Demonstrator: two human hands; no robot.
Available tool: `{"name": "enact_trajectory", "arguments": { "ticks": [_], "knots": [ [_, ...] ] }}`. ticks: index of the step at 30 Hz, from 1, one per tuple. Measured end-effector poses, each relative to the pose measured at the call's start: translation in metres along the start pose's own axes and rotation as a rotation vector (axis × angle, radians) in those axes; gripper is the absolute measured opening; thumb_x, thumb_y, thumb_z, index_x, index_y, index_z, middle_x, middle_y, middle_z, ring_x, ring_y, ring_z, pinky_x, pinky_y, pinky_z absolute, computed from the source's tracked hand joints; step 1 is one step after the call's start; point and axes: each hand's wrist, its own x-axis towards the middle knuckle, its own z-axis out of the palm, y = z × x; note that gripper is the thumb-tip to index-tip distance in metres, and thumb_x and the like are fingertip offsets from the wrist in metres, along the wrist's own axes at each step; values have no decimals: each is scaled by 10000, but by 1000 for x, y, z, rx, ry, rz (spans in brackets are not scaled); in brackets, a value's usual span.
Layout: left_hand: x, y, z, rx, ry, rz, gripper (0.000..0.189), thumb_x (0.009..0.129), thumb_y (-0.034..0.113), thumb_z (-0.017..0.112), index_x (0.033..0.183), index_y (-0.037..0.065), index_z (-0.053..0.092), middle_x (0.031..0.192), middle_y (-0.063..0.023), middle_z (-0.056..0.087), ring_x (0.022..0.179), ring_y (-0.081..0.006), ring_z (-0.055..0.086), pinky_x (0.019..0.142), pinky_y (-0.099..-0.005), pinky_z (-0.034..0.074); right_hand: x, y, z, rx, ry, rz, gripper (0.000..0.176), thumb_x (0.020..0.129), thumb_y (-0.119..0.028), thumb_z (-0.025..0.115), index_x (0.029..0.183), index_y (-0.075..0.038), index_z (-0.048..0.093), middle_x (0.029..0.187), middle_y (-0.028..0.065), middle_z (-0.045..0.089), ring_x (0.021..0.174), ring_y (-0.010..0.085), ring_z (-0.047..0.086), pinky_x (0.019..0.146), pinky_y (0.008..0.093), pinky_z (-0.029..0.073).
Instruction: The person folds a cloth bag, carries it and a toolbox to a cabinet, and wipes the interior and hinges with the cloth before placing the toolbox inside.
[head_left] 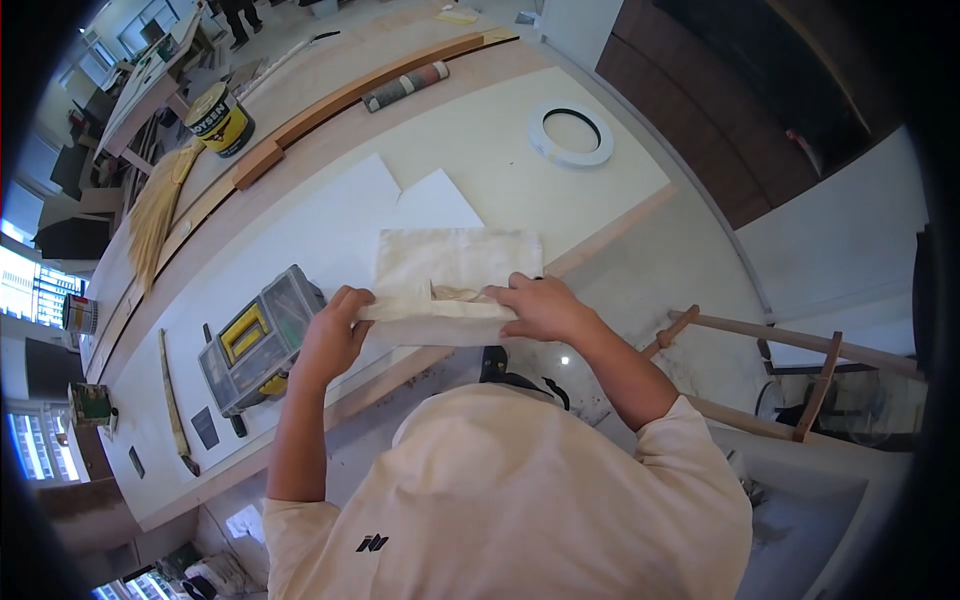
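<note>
A cream cloth (455, 255) lies over the near edge of the white worktop, with a folded band running across its lower part. My left hand (340, 325) pinches the left end of that band between thumb and fingers. At the other end, my right hand (540, 305) grips the band the same way. A small gap in the fold shows between the hands. White sheets (435, 203) lie just beyond the cloth. Beside my left hand stands a clear-lidded organizer case (262, 335) with yellow parts.
A white ring-shaped roll (570, 135) lies at the far right of the worktop (590, 215). Farther back are a paint can (219, 120), a straw broom head (163, 205), a grey roll (405, 87) and a long wooden strip (350, 95). A wooden frame (820, 385) stands to the right.
</note>
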Motion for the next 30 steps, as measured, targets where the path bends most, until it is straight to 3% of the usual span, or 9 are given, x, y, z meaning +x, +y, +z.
{"name": "enact_trajectory", "arguments": {
  "ticks": [3,6,9,12,16,17,21,26,30],
  "knots": [
    [-15,32,-7,432,46,71,475,750,108,743,1189,85,564,1069,-106,606,1108,-287,554,935,-417,429,5,-6,18,-35,28,-60,383,772,-233,686,1143,-143,655,985,90,586,860,274,637,778,417,503],
    [-1,34,17,539,98,477,555,728,191,764,1236,117,552,1181,-104,599,1220,-282,484,998,-443,379,6,-17,19,-35,26,-96,304,768,-194,667,1063,-124,689,970,80,601,875,269,636,787,419,504],
    [36,14,42,523,-235,561,523,745,241,746,1219,104,572,1194,-131,613,1174,-304,530,970,-427,416,12,-18,13,27,-6,-72,290,781,-187,666,1057,-102,683,1017,95,629,918,292,632,806,419,500],
    [75,30,25,374,-622,114,463,763,245,732,1171,71,600,1133,-157,644,1116,-324,577,933,-411,453,25,-2,-3,221,-96,28,286,805,-202,678,1065,-83,666,1040,117,644,948,308,625,813,409,492],
    [131,9,28,266,-512,64,414,794,282,725,1112,37,628,1075,-161,672,1036,-343,610,876,-415,473,64,54,-3,440,-71,90,324,828,-266,688,1075,-57,667,1053,141,669,962,289,628,841,380,483],
    [150,0,35,353,-534,39,465,818,371,700,1131,35,626,1106,-164,664,1049,-347,605,892,-420,465,81,74,2,453,-56,114,338,832,-281,690,1080,-53,669,1046,144,676,960,281,630,846,371,482],
    [200,-51,73,474,-531,-52,484,872,473,609,1082,40,663,1091,-165,666,1031,-343,610,908,-426,452,126,126,18,266,-169,243,337,836,-301,682,1055,-45,682,1012,151,683,957,297,633,846,378,482],
    [206,-78,87,392,-476,-124,466,917,491,539,921,56,708,950,-149,698,966,-321,636,894,-444,436,127,141,13,271,-171,278,351,850,-374,655,1025,-75,706,1079,145,652,1017,304,604,877,400,476],
    [201,-75,72,370,-380,-241,444,911,467,557,900,46,698,928,-150,698,927,-326,640,813,-424,482,132,164,27,168,-28,154,367,859,-393,644,971,-50,712,1106,137,599,1051,309,561,896,408,467]
  ]
}}
